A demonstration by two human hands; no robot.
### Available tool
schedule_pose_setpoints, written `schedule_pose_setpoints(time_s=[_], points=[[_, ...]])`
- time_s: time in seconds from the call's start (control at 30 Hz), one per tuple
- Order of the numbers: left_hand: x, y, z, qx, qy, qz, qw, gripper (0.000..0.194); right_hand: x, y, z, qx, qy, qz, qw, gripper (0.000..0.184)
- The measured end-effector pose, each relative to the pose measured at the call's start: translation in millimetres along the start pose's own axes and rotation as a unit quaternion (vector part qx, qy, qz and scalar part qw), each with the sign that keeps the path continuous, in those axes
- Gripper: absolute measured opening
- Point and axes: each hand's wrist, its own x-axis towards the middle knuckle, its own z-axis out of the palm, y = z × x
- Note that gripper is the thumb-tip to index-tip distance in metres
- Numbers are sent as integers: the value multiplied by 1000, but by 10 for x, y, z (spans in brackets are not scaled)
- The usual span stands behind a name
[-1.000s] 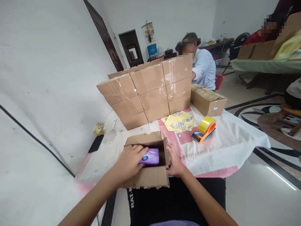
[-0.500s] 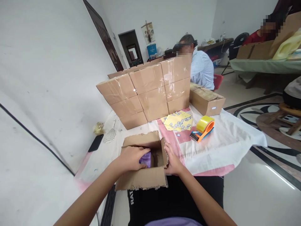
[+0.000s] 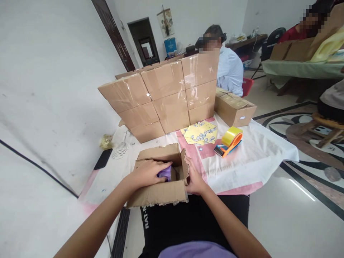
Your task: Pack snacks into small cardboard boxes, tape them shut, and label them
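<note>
An open cardboard box (image 3: 161, 193) with ragged flaps sits at the table's near edge, above my lap. My left hand (image 3: 150, 173) reaches into it, thumb and fingers closed around a shiny purple package (image 3: 166, 173). Part of that package is hidden under the hand. My right hand (image 3: 195, 178) grips the box's right side, fingers behind the upright flap and thumb low on the near corner. Right of the box lie yellow patterned sheets (image 3: 201, 132) and an orange tape dispenser (image 3: 229, 141) with a yellow roll.
A wall of taped cardboard boxes (image 3: 166, 98) stands behind the open box. A long carton (image 3: 236, 109) lies at the table's right. A black phone (image 3: 103, 159) rests at the left edge. Beyond the wall sits a person in a light blue shirt (image 3: 230, 70).
The view has shifted slightly, so the table and boxes sit a little higher and further left. Both hands keep their places on the package and box.
</note>
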Motion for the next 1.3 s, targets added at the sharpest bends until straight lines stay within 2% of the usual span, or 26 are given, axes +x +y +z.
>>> schedule_pose_setpoints(time_s=[0.13,0.23,0.33,0.43,0.53,0.63,0.77,0.87,0.93,0.97,1.07,1.13,1.17,1.23,1.3], points=[[0,6,5,4,12,-9,1000,64,7,6,5,-2,1,-3,1000,115],[-53,5,37,41,50,-21,998,62,13,7,3,1,-2,0,1000,116],[-151,-38,83,41,121,-10,992,59,10,14,2,7,-2,4,1000,115],[-273,-111,118,-1,215,-19,977,59,-13,42,9,16,11,9,1000,114],[-370,-175,139,-96,293,-83,948,65,-47,80,18,27,11,52,998,119],[-395,-209,160,-208,339,-148,906,70,-62,92,20,34,2,72,997,121],[-370,-221,156,-274,408,-145,858,66,-39,49,9,36,10,63,997,120],[-382,-219,41,-275,455,-134,837,62,-11,11,-7,42,8,60,997,118],[-393,-218,-108,-280,413,-115,859,62,-2,6,-14,37,5,48,998,117],[-387,-221,-197,-281,363,-104,882,62,-1,12,-15,32,1,36,999,117],[-292,-252,-449,-264,160,-69,949,62,-15,53,-3,14,-13,-11,1000,117],[-169,-282,-550,-249,47,-34,967,60,-29,81,13,4,-14,-32,999,119],[-103,-292,-573,-246,9,-12,969,58,-34,89,19,0,-11,-35,999,120],[13,-289,-569,-245,-29,24,969,54,-35,89,25,0,-6,-31,1000,120],[81,-248,-520,-226,-17,39,973,49,-25,70,20,4,-8,-24,1000,118]])
